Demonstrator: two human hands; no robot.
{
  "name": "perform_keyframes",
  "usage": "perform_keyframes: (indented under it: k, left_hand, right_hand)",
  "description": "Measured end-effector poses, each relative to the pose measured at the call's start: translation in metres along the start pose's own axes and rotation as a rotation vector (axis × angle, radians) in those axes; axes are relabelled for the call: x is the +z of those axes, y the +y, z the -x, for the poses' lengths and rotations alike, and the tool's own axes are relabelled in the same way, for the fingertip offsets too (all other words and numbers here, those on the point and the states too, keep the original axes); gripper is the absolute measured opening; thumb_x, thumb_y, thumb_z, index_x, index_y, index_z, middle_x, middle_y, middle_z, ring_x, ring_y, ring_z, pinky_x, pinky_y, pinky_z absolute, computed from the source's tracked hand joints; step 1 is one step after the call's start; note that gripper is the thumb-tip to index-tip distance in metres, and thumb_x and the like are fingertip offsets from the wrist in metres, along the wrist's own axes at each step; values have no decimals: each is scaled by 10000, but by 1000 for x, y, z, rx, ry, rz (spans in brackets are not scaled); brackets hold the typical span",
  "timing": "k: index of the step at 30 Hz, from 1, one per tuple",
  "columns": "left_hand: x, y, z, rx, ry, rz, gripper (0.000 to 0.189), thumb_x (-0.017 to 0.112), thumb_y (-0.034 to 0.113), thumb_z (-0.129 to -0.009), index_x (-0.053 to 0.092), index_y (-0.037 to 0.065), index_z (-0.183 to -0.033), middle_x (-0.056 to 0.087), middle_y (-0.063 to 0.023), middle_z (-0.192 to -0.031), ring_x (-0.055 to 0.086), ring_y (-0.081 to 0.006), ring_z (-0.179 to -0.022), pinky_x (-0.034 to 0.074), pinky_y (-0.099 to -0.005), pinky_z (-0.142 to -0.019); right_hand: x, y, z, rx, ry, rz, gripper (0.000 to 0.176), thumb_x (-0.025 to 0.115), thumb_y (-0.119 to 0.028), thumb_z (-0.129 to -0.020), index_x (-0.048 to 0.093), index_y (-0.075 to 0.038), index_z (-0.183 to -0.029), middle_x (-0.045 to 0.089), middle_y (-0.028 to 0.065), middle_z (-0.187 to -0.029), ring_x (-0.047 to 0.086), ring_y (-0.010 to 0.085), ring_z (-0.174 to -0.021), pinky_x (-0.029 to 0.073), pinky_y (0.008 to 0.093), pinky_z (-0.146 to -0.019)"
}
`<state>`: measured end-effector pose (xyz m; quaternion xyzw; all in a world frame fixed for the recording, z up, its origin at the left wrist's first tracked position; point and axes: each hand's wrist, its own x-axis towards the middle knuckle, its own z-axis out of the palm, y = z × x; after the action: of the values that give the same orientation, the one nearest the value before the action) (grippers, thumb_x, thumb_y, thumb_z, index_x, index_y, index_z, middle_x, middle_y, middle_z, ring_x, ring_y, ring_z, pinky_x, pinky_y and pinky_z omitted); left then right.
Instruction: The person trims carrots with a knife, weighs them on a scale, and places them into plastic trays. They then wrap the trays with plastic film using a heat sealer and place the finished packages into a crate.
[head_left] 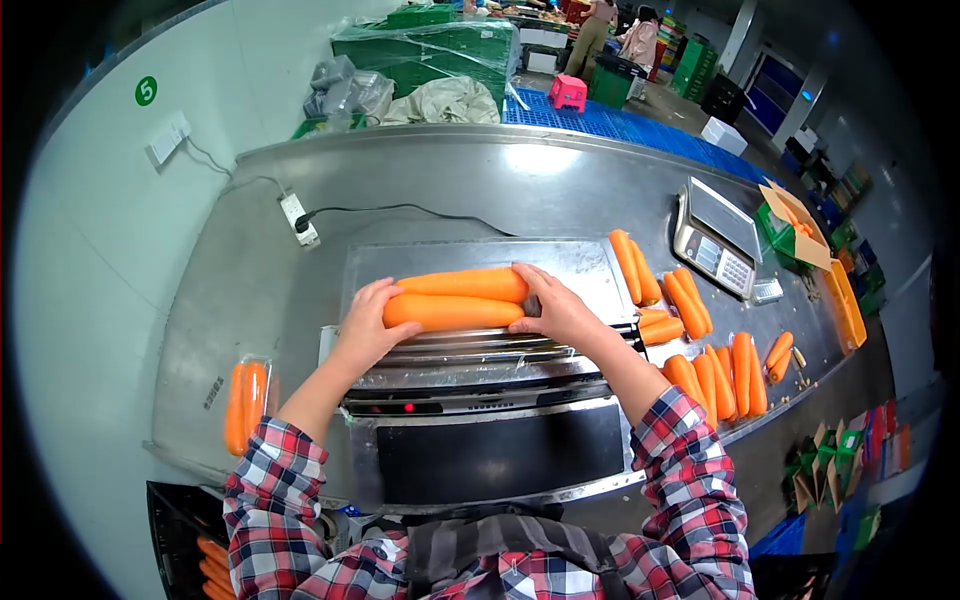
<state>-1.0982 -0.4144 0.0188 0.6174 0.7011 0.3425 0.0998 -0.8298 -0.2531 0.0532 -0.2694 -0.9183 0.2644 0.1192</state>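
Note:
Two large carrots [455, 312] lie side by side between my hands, over the film-wrapping machine [490, 375]. My left hand [368, 325] grips their left ends, thumb on the near carrot. Around their right ends close the fingers and thumb of my right hand [555, 308]. Behind and beneath them spreads the machine's flat metal plate [580, 262]. Nearer to me are its film roller and a dark flat panel [500, 455], with a small red light lit on the front bar. A wrapped pair of carrots [245, 405] lies on the steel table left of my left forearm.
Several loose carrots [740, 375] lie in groups at the right, near my right forearm. A weighing scale [715, 240] stands behind them, beside a carton [795, 225] and an orange crate [845, 305]. A power strip [298, 218] with a black cord lies at the back left.

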Motion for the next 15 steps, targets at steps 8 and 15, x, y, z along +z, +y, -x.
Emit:
perform_keyframes:
  k: [8,15]
  left_hand:
    - [-23,0,34,-105,158,-74,420,737,256,-717,576,29,-1031,525,-147,-1141,457,-311,-1094,386,-391,-923]
    - [-27,4,87,-60,228,-547,210,702,211,-731,599,29,-743,485,-114,-838,450,-297,-853,383,-410,-754]
  right_hand:
    - [-2,43,39,145,384,-232,514,723,-152,-766,488,-30,-1207,519,142,-1134,572,236,-1010,499,321,-829]
    - [6,46,119,40,309,516,248,648,-234,-772,594,-30,-642,536,138,-690,542,308,-732,447,401,-676]
